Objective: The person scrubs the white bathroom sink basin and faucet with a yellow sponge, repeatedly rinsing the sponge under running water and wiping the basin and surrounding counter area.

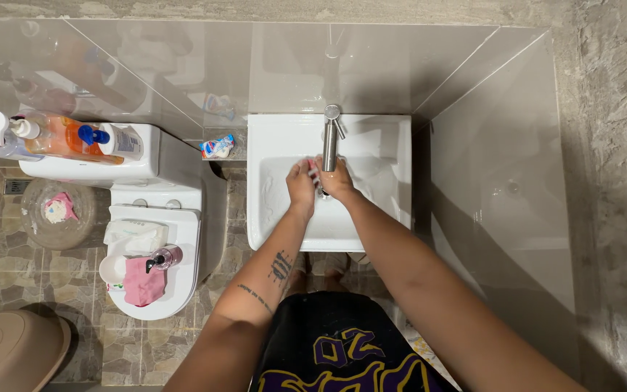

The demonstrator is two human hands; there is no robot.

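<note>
White ceramic forms the sink, which is fixed against a wall of glossy beige tiles; every place below is given from this sink. Over its basin, beneath the steel tap, the left hand and right hand are brought together, and a small pink-and-white thing is pinched between them; what it is cannot be told. To the left of the sink a white toilet is seen, its cistern loaded with pump bottles, its closed lid with a pink cloth and a folded white one. Between toilet and sink a small tube is set on a ledge. Below the sink a brown stone-patterned floor is laid
</note>
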